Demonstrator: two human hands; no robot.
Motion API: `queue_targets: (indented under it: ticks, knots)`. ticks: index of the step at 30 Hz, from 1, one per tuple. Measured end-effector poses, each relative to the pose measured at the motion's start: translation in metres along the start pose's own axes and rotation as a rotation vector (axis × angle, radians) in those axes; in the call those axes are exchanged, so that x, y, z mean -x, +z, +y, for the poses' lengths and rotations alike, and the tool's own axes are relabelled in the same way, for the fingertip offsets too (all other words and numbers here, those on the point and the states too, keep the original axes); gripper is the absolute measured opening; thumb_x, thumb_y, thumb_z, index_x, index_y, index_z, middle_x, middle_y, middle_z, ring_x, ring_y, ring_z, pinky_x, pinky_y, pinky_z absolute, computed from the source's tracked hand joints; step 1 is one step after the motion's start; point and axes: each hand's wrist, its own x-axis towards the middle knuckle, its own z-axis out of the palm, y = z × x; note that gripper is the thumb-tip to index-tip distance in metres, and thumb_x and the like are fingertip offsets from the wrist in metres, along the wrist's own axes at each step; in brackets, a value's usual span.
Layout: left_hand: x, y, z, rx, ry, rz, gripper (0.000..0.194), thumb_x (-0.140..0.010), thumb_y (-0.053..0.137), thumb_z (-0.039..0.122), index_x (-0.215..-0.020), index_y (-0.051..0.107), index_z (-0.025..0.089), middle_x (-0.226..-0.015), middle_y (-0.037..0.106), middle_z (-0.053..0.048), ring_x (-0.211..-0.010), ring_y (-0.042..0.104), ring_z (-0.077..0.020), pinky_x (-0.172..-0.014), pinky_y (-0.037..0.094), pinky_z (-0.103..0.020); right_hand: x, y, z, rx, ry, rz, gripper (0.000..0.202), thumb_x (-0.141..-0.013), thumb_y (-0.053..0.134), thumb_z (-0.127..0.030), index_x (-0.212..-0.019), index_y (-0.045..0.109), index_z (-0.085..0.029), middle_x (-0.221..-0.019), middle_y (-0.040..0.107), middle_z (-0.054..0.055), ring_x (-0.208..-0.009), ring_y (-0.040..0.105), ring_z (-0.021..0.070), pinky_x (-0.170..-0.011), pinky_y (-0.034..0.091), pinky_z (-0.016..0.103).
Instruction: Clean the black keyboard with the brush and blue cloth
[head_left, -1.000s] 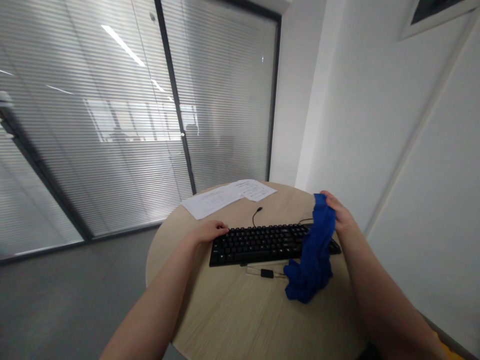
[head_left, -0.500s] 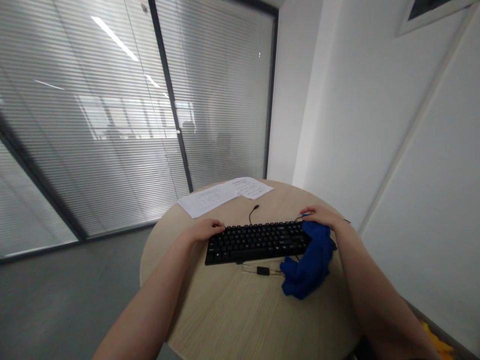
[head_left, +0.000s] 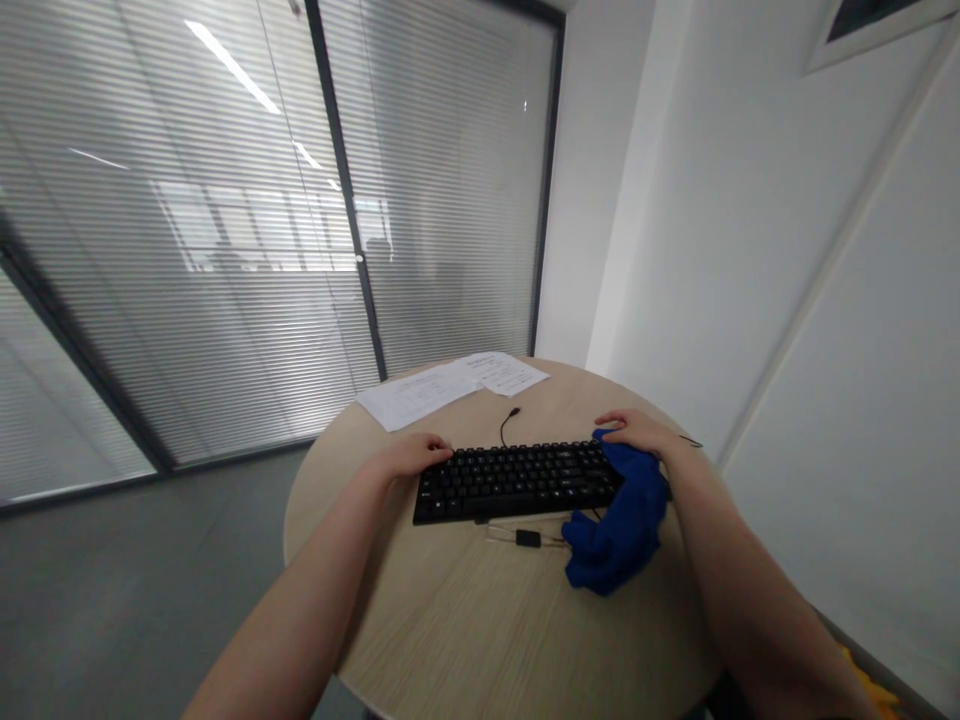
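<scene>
A black keyboard point(head_left: 510, 482) lies on the round wooden table. My left hand point(head_left: 417, 453) is closed on its far left corner, thumb and fingers at the edge. Over the keyboard's right end, my right hand point(head_left: 636, 430) grips the top of a crumpled blue cloth point(head_left: 615, 535). The cloth hangs down toward me and hides the keys on that side. Just in front of the keyboard, near the cloth, lies a small black piece point(head_left: 528, 539) with thin pale strands at its ends. Behind the keyboard a black cable end point(head_left: 514, 412) curves up.
White printed sheets point(head_left: 420, 395) lie at the table's far edge. The round table point(head_left: 480, 640) stands near a white wall point(head_left: 750, 250) on the right. A glass partition with blinds point(head_left: 450, 200) rises behind it. Something yellow point(head_left: 870, 685) shows on the floor, lower right.
My right hand and the upper part of the blue cloth have shifted slightly left over the keyboard. My left hand keeps its place on the corner. The camera view has moved a little.
</scene>
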Motion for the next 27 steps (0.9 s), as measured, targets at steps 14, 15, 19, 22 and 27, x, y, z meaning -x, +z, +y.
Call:
queue_targets:
  ticks: [14, 15, 19, 22, 27]
  knots:
    - [0.003, -0.002, 0.006, -0.029, -0.026, -0.005, 0.05, -0.081, 0.048, 0.056, -0.102, 0.073, 0.019, -0.105, 0.074, -0.007, -0.097, 0.065, -0.0251, -0.086, 0.046, -0.031, -0.003, 0.015, -0.015, 0.115, -0.104, 0.04, 0.045, -0.07, 0.073, -0.021, -0.115, 0.07, -0.016, -0.093, 0.076, 0.006, -0.087, 0.07, 0.0217, -0.086, 0.052, 0.031]
    - [0.003, -0.002, 0.005, -0.028, -0.029, -0.008, 0.05, -0.081, 0.048, 0.056, -0.102, 0.073, 0.018, -0.105, 0.074, -0.007, -0.097, 0.065, -0.0253, -0.086, 0.046, -0.031, -0.003, 0.016, -0.016, 0.15, -0.104, 0.042, 0.045, -0.069, 0.073, -0.02, -0.114, 0.071, -0.016, -0.092, 0.075, 0.007, -0.087, 0.069, 0.0219, -0.085, 0.052, 0.031]
    - [0.002, -0.002, 0.005, -0.01, -0.018, -0.006, 0.049, -0.081, 0.049, 0.055, -0.102, 0.073, 0.018, -0.106, 0.074, -0.007, -0.099, 0.065, -0.0259, -0.087, 0.046, -0.032, -0.005, 0.02, -0.019, 0.269, -0.119, 0.094, 0.045, -0.071, 0.072, -0.021, -0.115, 0.071, -0.017, -0.096, 0.074, 0.007, -0.087, 0.068, 0.0214, -0.084, 0.05, 0.031]
    - [0.002, -0.002, 0.004, -0.014, -0.015, -0.001, 0.049, -0.081, 0.048, 0.055, -0.102, 0.073, 0.018, -0.106, 0.074, -0.007, -0.097, 0.065, -0.0258, -0.086, 0.046, -0.032, -0.004, 0.019, -0.02, 0.299, -0.124, 0.087, 0.046, -0.07, 0.073, -0.022, -0.116, 0.071, -0.018, -0.093, 0.073, 0.005, -0.085, 0.067, 0.0202, -0.082, 0.05, 0.03]
    - [0.001, 0.0, 0.001, -0.015, -0.015, -0.01, 0.05, -0.081, 0.048, 0.056, -0.101, 0.074, 0.017, -0.102, 0.075, -0.008, -0.094, 0.066, -0.0263, -0.082, 0.047, -0.032, -0.001, 0.017, -0.022, 0.274, -0.126, 0.016, 0.048, -0.067, 0.075, -0.022, -0.115, 0.071, -0.018, -0.083, 0.072, 0.003, -0.076, 0.065, 0.019, -0.074, 0.049, 0.029]
